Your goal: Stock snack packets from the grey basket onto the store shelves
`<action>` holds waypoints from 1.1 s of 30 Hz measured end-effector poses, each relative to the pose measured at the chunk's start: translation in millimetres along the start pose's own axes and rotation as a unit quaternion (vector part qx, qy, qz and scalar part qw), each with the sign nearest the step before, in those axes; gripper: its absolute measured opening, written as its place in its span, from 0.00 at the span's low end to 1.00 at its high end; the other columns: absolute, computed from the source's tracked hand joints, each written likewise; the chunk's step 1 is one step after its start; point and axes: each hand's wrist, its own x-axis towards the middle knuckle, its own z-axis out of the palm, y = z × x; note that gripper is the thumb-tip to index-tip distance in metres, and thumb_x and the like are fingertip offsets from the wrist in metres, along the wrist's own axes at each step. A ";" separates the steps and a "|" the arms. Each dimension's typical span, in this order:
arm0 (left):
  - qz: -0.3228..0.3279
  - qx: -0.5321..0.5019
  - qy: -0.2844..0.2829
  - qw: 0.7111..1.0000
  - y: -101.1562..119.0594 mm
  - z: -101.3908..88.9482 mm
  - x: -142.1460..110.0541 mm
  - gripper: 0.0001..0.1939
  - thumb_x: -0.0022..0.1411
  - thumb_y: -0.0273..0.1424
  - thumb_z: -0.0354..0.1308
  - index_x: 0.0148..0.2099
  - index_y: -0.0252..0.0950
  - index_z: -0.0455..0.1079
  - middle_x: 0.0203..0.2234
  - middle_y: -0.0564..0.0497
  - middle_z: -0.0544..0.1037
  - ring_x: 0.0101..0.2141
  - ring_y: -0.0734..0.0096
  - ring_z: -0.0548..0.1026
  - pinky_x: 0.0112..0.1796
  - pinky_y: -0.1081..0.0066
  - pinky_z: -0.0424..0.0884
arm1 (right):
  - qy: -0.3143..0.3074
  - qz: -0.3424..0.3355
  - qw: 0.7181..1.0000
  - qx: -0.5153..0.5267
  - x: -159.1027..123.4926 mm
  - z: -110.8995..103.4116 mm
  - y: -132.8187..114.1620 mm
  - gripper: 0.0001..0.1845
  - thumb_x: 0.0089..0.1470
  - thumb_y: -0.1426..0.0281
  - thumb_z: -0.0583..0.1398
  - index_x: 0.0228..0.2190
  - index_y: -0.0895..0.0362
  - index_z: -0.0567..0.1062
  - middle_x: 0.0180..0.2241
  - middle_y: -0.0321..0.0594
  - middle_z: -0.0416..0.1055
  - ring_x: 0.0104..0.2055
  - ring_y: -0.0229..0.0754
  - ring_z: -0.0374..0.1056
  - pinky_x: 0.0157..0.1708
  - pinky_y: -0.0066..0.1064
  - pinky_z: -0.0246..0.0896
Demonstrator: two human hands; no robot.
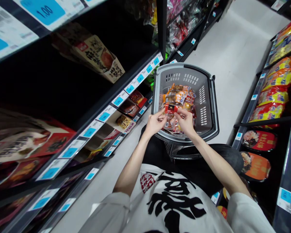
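The floor of this store aisle is pale and smooth (235, 55), running between dark shelving on both sides. On the left, a long shelf edge carries a row of white-and-blue price labels (118, 101), some reading 1.00; a cream carton (104, 60) leans in the dark space above it, and red-and-cream packs (26, 142), partly blurred, fill the near end. On the right, red and yellow bags (273, 97) stand in a row, with a red-lidded tub (259, 140) and an orange-lidded tub (256, 165) below them. Between the two sides sits a grey shopping basket (210, 84) with slotted walls and a dark rim, just beyond the person's dark-clothed legs (155, 149). A pile of small orange, red and brown packets (176, 96) lies on its bottom. Over the near part of that pile is a small packet with a red top (171, 108), held between the two hands. The left hand (156, 123) has its fingertips pinched together at the packet's left edge; the right hand (185, 121) closes thumb and fingers on its right side. The packet's lower part hangs between the hands, against the similar packets behind it, so its bottom end is hard to make out.
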 end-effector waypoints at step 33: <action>-0.002 -0.001 0.004 1.000 1.9 0.5 0.5 0.32 0.62 0.39 0.66 0.63 0.24 0.77 0.25 0.54 0.81 0.23 0.82 0.71 0.33 0.80 0.78 | -0.013 -0.002 0.999 0.041 2.0 2.2 11.4 0.12 0.56 0.66 0.66 0.40 0.58 0.84 0.41 0.48 0.83 0.43 0.51 0.80 0.46 0.42 0.73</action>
